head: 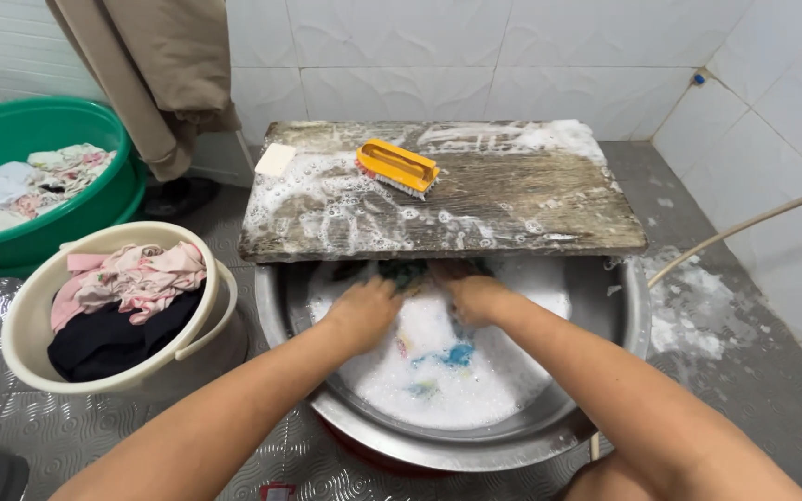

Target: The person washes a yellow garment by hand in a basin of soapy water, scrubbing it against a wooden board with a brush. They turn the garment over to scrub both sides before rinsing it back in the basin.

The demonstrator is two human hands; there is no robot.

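A wide metal basin point(616, 327) holds foamy water and a dark cloth with blue and yellow patches point(445, 355). My left hand point(364, 311) and my right hand point(473, 295) are both down in the suds at the basin's far side, closed on the dark cloth just under the edge of a wet wooden board point(531, 199). The board lies across the basin's far rim, streaked with foam. On it rest a yellow scrub brush point(398, 168) and a pale bar of soap point(276, 159).
A cream bucket point(34, 315) at the left holds pink and black clothes. Behind it a green tub point(39, 130) holds light clothes. A beige garment point(155, 74) hangs on the tiled wall. A thin hose point(744, 227) crosses the right side. Foam lies on the floor.
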